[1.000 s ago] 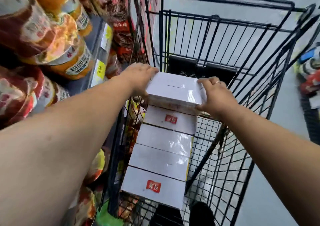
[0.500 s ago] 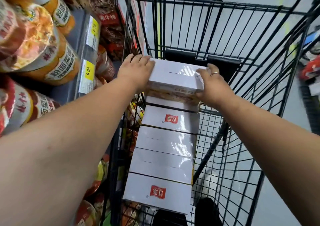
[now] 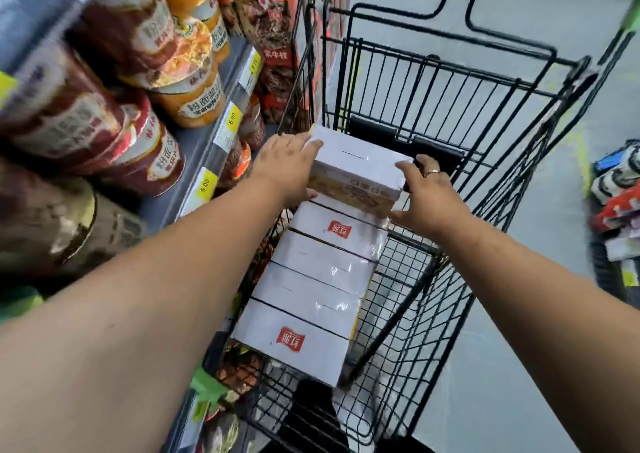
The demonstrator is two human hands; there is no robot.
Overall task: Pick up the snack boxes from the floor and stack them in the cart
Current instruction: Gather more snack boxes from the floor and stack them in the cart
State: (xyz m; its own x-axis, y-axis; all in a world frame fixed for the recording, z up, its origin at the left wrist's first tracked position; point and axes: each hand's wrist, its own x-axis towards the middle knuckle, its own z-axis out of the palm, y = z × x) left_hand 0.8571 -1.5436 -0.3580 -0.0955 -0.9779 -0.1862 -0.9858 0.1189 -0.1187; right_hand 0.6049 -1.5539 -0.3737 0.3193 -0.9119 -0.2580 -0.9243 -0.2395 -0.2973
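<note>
A white snack box (image 3: 358,165) sits at the far end of the row inside the black wire cart (image 3: 491,113). My left hand (image 3: 287,165) presses on its left side and my right hand (image 3: 427,192) holds its right end, with a ring on one finger. Below it several white boxes (image 3: 311,279) with red logos lie in a row along the cart's left side. The nearest box (image 3: 294,340) shows a red label on top.
Shelves on the left hold instant noodle cups (image 3: 145,71) with yellow price tags (image 3: 232,120). Red snack cartons (image 3: 273,36) stand behind the cart. Packaged goods (image 3: 620,203) lie at the right edge on the grey floor (image 3: 519,366).
The held box has stayed between both hands and settled lower on the far end of the row. The view has shifted, showing more of the shelf on the left.
</note>
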